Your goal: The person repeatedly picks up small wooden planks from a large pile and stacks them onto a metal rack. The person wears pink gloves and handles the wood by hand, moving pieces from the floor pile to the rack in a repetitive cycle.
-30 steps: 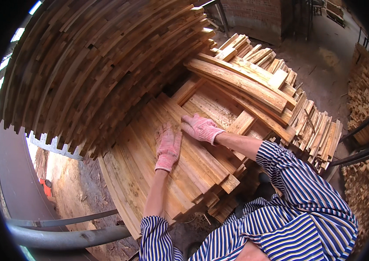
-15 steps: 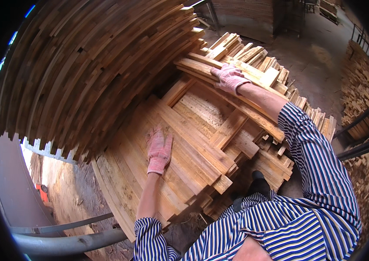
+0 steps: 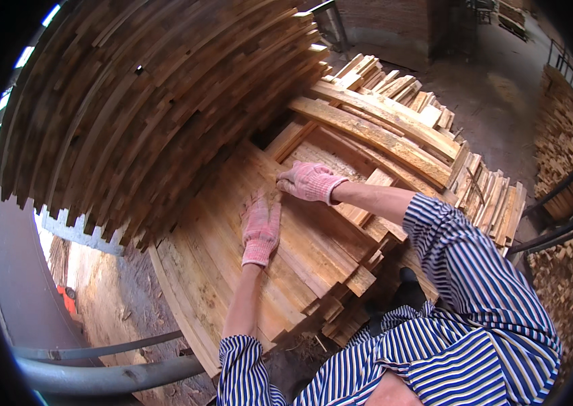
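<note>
The left hand (image 3: 260,229), in a pink knitted work glove, lies palm down with its fingers stretched out flat on the low stack of pale, rough-sawn wooden boards (image 3: 232,284) in front of the person; it grips nothing, only presses on the top layer. The right hand (image 3: 308,181), gloved the same way, sits just beyond and to the right of it, fingers curled down over the far part of the same top board, though whether they actually clasp its edge cannot be told. The two hands are close together, nearly touching at the fingertips. This low stack lies in the middle of the scene, running from near left to far right. To its left rises a tall pile of darker brown planks (image 3: 144,108), overhanging the low stack. Farther right lies a looser heap of short light boards (image 3: 435,135). A grey metal pipe (image 3: 104,375) crosses the near left corner.
</note>
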The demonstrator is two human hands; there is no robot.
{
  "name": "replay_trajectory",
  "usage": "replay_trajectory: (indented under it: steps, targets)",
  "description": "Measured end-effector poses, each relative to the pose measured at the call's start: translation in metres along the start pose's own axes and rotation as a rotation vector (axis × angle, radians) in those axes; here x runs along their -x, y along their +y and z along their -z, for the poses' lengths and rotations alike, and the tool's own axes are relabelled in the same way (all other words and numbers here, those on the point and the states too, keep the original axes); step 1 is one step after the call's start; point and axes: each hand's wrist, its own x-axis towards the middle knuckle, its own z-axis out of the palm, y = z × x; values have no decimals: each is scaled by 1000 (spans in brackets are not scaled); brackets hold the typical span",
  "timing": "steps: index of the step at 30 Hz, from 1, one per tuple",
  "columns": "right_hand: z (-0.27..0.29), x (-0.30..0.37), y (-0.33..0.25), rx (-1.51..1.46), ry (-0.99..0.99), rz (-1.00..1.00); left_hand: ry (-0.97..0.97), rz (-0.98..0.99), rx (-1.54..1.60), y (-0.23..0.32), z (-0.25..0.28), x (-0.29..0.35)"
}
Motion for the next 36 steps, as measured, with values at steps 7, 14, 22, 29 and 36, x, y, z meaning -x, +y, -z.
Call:
replay_trajectory:
  steps: [7,14,22,29,36]
  targets:
    - [68,-3,103,134,97,-541,-2,24,7,-8,4,13]
    - [96,13,146,102,98,-265,26,51,67,-12,-2,14]
    - [80,26,90,42,-95,-299,27,89,22,-18,4,28]
    - [21,-24,39,-115,-76,-18,-3,43,28,6,6,2]
    - [71,-28,182,325,197,-120,-32,106,131,2,13,21]
